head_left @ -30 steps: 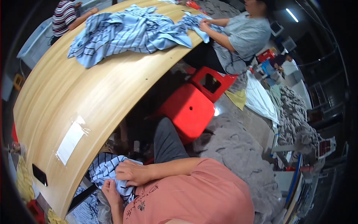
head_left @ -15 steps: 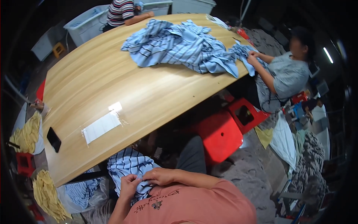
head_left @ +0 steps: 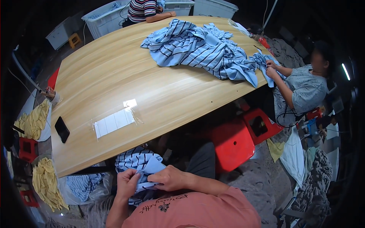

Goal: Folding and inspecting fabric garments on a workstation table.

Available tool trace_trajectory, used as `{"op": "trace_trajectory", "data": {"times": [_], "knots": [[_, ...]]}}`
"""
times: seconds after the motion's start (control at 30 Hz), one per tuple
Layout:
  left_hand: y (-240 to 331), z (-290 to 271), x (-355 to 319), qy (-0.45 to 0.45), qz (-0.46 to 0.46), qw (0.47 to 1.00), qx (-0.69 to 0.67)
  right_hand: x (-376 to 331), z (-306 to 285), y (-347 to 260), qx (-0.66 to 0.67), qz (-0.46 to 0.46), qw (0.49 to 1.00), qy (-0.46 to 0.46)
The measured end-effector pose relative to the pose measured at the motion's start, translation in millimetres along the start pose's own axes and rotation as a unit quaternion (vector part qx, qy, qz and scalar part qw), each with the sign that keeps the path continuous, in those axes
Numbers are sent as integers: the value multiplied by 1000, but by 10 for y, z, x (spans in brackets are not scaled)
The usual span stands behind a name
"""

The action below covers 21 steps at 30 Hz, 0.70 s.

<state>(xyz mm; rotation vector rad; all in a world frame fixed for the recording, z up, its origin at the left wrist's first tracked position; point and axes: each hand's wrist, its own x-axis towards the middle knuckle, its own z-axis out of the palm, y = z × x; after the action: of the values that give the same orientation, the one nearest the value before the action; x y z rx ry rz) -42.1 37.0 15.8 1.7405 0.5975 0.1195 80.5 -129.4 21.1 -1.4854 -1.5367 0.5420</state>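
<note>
Across my lap, below the table's near edge, lies a light blue cloth with dark stripes (head_left: pixel 150 163). My left hand (head_left: pixel 127 184) pinches its fabric between thumb and fingers. Close beside it, my right hand (head_left: pixel 169 178) is closed on the same cloth, its fingers curled into a fold. Part of the cloth hangs down in front of me, its lower end hidden by my arms and shirt. A heap of matching blue striped fabric (head_left: pixel 201 51) covers the far right part of the wooden table (head_left: pixel 102 83).
A co-worker (head_left: pixel 304 83) at the right handles striped fabric; another person (head_left: pixel 142 10) sits at the far edge. A phone (head_left: pixel 62 129) and a taped paper (head_left: pixel 115 123) are on the table. Red stools (head_left: pixel 234 142) stand right, yellow cloth (head_left: pixel 47 184) and a bag of striped cloth (head_left: pixel 84 187) left.
The view has shifted, so the table sits farther right and slightly higher. My hands have moved a little apart, and a plain blue fold now shows between them.
</note>
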Motion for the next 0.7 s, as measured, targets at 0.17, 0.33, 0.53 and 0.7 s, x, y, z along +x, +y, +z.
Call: {"op": "trace_trajectory", "data": {"times": [0.17, 0.33, 0.53, 0.7], "knots": [[13, 11, -166, -59, -6, 998, 32, -59, 119, -59, -101, -90, 989, 61], [-156, 91, -176, -86, -81, 992, -45, -10, 193, 91, -40, -150, 982, 105], [64, 106, -58, -84, -96, 980, -156, -78, 213, 74, 4, -38, 984, 173], [-36, 112, -17, -113, -123, 963, -213, -39, 230, 190, 21, -52, 985, 164]]}}
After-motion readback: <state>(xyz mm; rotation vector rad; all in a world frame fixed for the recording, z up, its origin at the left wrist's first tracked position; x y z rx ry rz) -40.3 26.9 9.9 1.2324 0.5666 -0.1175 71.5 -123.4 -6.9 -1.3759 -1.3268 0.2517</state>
